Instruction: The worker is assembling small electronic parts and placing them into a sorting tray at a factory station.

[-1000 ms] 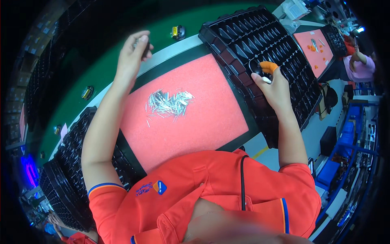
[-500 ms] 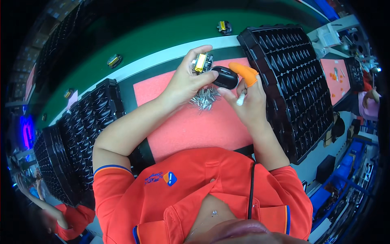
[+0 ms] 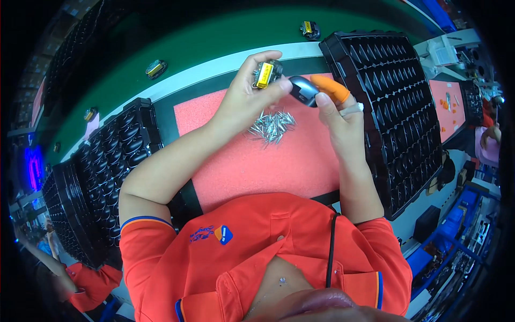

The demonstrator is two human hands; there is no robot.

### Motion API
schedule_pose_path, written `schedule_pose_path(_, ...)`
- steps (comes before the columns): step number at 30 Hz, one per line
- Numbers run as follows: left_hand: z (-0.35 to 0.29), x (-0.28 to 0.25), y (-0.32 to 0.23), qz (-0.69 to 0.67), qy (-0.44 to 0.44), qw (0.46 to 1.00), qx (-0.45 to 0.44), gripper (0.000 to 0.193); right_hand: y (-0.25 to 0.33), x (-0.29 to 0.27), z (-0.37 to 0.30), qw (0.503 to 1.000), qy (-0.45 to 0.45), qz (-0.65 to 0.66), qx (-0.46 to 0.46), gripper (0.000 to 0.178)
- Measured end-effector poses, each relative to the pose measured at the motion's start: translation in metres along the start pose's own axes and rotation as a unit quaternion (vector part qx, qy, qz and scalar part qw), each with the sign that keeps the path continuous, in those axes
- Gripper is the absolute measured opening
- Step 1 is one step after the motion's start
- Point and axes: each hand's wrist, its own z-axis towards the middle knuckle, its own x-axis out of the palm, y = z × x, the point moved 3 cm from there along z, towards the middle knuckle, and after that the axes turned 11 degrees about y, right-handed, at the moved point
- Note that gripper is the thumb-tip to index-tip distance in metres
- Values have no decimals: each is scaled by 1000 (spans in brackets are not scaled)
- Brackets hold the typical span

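Note:
My left hand (image 3: 244,99) is closed around a small electronic assembly (image 3: 264,75) with a yellow-wrapped block on it, held above the far edge of a pink foam mat (image 3: 257,172). Pinched in my right hand (image 3: 343,122) is a glossy black oval shell (image 3: 304,92), tilted. An orange finger cot (image 3: 330,88) covers one right finger, and a white wrap (image 3: 352,109) shows on another. My left thumb tip lies close to the shell; contact is hard to tell. Below the hands, a loose pile of thin metal pins (image 3: 272,127) rests on the mat.
Beyond the mat runs a green conveyor belt (image 3: 204,45) with a pale rail (image 3: 214,70), carrying several similar assemblies (image 3: 155,69). Black moulded trays stand close on the right (image 3: 397,123) and left (image 3: 120,155). Other people sit at both sides.
The right hand has shifted a little right and turned the shell, so its face looks greyer. The pin pile shows more fully. Assemblies on the belt have moved slightly right.

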Motion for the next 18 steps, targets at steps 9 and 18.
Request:
schedule_pose_path(9, 2, -4, 13, -111, -69, 991, -2, 43, 18, -3, 5, 994, -39, -88, -55, 38)
schedule_pose_path(18, 1, 2, 16, -193, -49, 980, -26, 50, 5, -1, 14, 988, -67, -100, -102, 36)
